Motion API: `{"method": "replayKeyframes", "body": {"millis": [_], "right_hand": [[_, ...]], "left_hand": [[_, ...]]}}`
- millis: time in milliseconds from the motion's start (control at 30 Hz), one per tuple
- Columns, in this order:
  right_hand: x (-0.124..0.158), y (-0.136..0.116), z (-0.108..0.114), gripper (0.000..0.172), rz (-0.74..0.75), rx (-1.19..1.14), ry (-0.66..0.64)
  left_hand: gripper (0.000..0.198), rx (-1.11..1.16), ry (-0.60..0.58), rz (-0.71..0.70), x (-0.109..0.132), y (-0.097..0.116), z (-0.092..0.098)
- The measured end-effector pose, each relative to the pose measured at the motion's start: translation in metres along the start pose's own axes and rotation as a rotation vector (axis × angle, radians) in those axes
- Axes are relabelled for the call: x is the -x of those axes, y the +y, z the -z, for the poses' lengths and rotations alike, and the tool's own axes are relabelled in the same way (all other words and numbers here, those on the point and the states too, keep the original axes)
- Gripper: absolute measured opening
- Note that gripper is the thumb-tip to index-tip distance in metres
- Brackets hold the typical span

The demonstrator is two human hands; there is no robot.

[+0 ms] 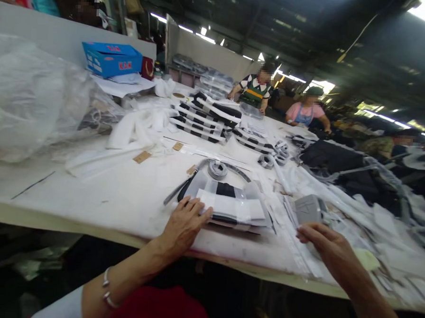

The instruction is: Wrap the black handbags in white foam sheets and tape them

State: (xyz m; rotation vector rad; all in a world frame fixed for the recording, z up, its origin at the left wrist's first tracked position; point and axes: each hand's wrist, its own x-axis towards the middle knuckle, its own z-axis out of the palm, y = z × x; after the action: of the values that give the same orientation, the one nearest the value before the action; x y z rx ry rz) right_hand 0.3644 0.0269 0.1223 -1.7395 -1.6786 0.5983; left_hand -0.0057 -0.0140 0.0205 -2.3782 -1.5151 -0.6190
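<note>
Left hand (186, 221) flat, fingers spread, pressing edge of folded striped garment (231, 205) in clear bag at near desk (125, 197) edge. Right hand (324, 241) open, empty, touching plastic sleeves (300, 249). Best keep fold pinned flat.

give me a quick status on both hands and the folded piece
Left hand flat on folded striped piece, open. Right hand open, fingers on clear bags. Grey strap roll just beyond the piece, nothing blocking.
</note>
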Motion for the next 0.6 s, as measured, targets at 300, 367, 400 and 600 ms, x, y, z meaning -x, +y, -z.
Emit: {"method": "replayKeyframes", "body": {"millis": [300, 367, 400, 600], "right_hand": [[-0.042, -0.173, -0.096, 0.041, 0.155, 0.058, -1.185], [-0.055, -0.187, -0.113, 0.041, 0.188, 0.128, -1.279], [-0.061, -0.193, -0.120, 0.040, 0.211, 0.175, -1.308], [-0.090, -0.215, -0.160, 0.028, 0.374, 0.559, -1.349]], "left_hand": [[0.037, 0.017, -0.030, -0.004, -0.001, -0.001, 0.002], [0.038, 0.031, -0.053, -0.016, -0.002, -0.003, 0.004], [0.038, 0.042, -0.072, -0.019, -0.003, -0.005, 0.005], [0.035, 0.118, -0.126, -0.038, -0.006, -0.010, 0.008]]}}
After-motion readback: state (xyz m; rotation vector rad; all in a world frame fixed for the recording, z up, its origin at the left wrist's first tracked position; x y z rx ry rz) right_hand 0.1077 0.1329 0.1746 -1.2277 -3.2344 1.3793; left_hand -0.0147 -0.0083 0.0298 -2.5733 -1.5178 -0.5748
